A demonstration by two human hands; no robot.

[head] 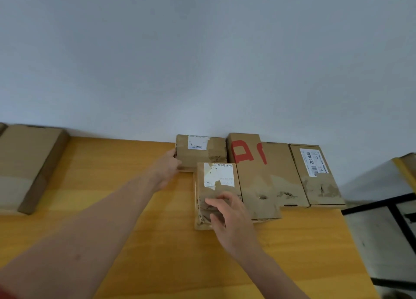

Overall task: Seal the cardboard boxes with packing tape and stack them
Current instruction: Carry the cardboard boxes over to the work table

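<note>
A yellow wooden table (168,242) runs along the wall, with a big flat box (27,163) at its left end. At the right, 4 cardboard boxes crowd together: a red-lettered box (258,181), a barcode-label box (315,181) touching it, a far small box (213,157) against the wall and a near small box (217,181) in front. The left hand (167,166) clasps the far small box's left end. The right hand (231,222) lies over the near small box with its fingers bent; I cannot tell whether it clamps.

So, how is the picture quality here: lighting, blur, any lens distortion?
Head view: light soft and even, no glare, only faint shadows under the left hand and right hand. Head view: wide-angle lens bows the far edge of the table and enlarges the near forearms. Head view: slightly soft overall; only large print on the rightmost box reads.
</note>
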